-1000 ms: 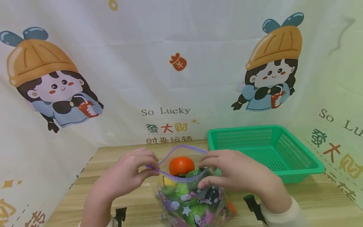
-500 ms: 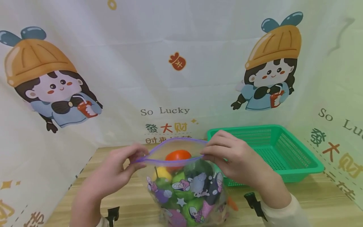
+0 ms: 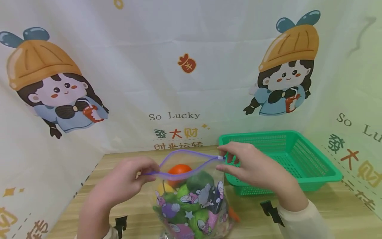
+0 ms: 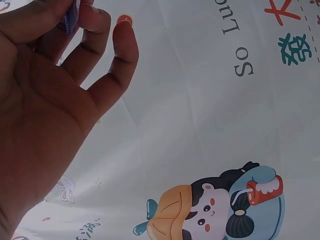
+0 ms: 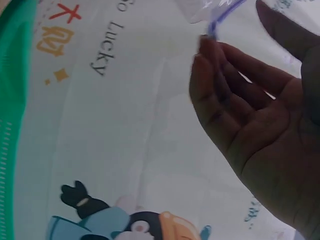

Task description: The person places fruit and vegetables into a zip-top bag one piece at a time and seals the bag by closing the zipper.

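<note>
A clear zip bag (image 3: 191, 210) with printed cartoon figures stands on the table, its purple-edged mouth gaping. Through the plastic show a red-orange tomato (image 3: 179, 170), a dark green rounded piece (image 3: 200, 181), a yellow one (image 3: 165, 188) and other green and purple produce. My left hand (image 3: 126, 181) pinches the left end of the purple zip strip; in the left wrist view the strip sits between thumb and fingers. At the right end, by the white slider (image 3: 220, 158), my right hand (image 3: 252, 164) has thumb and fingers spread apart, fingertips close to the strip.
A green plastic basket (image 3: 313, 180) stands at the back right, behind my right hand. The wooden table (image 3: 298, 215) meets a printed cloth backdrop (image 3: 134, 83) at its back and sides. An orange tip (image 3: 234, 215) shows at the bag's lower right.
The bag first rose and spread, with the right fingers gripping its rim. Now the right hand has released that grip and stands by the slider. The left hand keeps its pinch.
</note>
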Demonstrator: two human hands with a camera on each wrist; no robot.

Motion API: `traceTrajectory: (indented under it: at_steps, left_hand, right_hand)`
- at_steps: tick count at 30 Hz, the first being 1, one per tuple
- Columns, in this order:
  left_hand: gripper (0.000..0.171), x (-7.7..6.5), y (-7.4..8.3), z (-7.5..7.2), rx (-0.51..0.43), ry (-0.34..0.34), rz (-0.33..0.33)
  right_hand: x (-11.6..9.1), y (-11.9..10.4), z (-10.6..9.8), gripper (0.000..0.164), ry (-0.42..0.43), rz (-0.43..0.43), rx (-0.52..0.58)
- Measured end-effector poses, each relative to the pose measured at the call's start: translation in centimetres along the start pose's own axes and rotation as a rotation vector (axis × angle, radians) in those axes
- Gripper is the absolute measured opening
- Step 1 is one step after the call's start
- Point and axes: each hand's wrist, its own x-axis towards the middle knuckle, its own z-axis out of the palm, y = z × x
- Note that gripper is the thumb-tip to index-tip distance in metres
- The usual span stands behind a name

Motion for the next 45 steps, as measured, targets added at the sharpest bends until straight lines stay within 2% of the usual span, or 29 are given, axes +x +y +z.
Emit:
traceTrajectory:
  at_steps: [4,6,8,10,14,16,19,22,24,25,27,30,32,34,39,45]
  left_hand:
    - [0.029,0.0,-0.1,0.0,0.011,0.002,0.005]
    - [0.03,0.0,-0.1,0.0,0.015,0.0,0.001]
    - [0.03,0.0,-0.1,0.0,0.013,-0.008,-0.012]
    - [0.031,0.0,0.0,0.0,-0.002,-0.028,-0.043]
    - [0.04,-0.1,-0.2,-0.5,0.022,-0.062,-0.151]
    - [0.04,-0.2,-0.3,-0.7,0.056,-0.072,-0.194]
    - [0.025,-0.3,0.1,-0.8,0.121,-0.109,-0.261]
    - [0.02,-0.3,1.6,-0.9,0.235,-0.162,-0.347]
    - [0.025,-0.4,3.3,-0.9,0.339,-0.154,-0.373]
    - [0.032,-0.4,4.3,-0.9,0.387,-0.115,-0.358]
    - [0.041,-0.1,6.2,-0.7,0.447,0.015,-0.267]
    - [0.034,0.9,8.7,0.3,0.387,0.229,-0.067]
    - [0.028,1.7,9.8,1.3,0.341,0.302,0.041]
    - [0.026,2.4,10.4,2.4,0.305,0.316,0.081]
    - [0.012,3.2,10.2,4.3,0.343,0.288,0.131]
    - [0.014,3.4,9.9,4.7,0.422,0.305,0.163]
  right_hand:
    - [0.7,1.1,0.7,0.029,-0.091,0.093,0.082]
    - [0.8,1.5,0.9,0.019,-0.11,0.116,0.118]
    - [0.8,1.6,1.1,0.018,-0.109,0.135,0.146]
    - [0.7,1.5,1.0,0.023,-0.073,0.162,0.167]
    - [0.4,0.6,0.8,0.025,0.063,0.209,0.22]
    - [0.5,0.0,0.9,0.021,0.13,0.169,0.239]
    - [0.6,-0.8,1.4,0.017,0.186,0.053,0.234]
    - [0.6,-1.5,1.8,0.016,0.185,-0.072,0.192]
    - [0.5,-1.9,1.8,0.014,0.174,-0.141,0.171]
    - [0.4,-2.2,1.8,0.012,0.174,-0.18,0.16]
    - [0.3,-2.6,1.7,0.008,0.176,-0.247,0.139]
    - [0.1,-3.2,1.6,0.006,0.188,-0.315,0.112]
    - [0.0,-3.5,1.6,0.006,0.199,-0.338,0.103]
    - [-0.1,-3.7,1.6,0.006,0.208,-0.354,0.088]
    - [-0.5,-4.1,1.8,0.006,0.21,-0.368,0.022]
    - [-0.6,-4.2,1.7,0.006,0.224,-0.391,0.0]
